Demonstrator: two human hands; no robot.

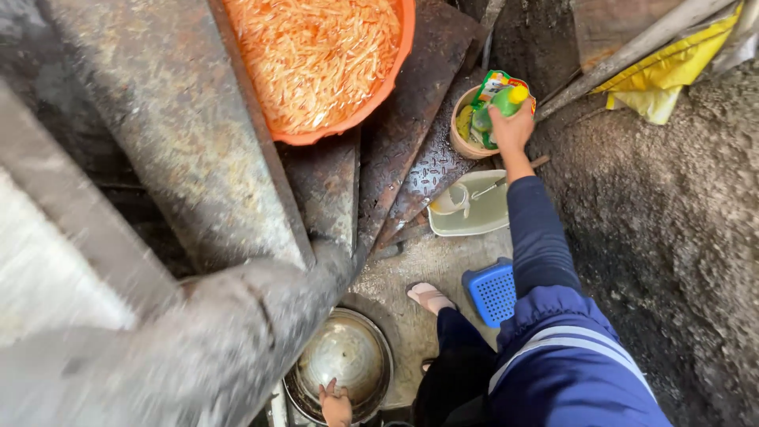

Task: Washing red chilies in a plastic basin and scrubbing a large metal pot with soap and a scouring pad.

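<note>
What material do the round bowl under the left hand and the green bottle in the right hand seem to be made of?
Bowl: likely metal, probably steel; grey, shiny, with blurred reflections. The left hand touches its rim. Green bottle: probably plastic; smooth, glossy, bright colour, yellow cap. The right hand grips it.

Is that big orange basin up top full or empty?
Full: the orange basin is heaped nearly to its rim with pale orange shreds, and none of its bottom shows.
</note>
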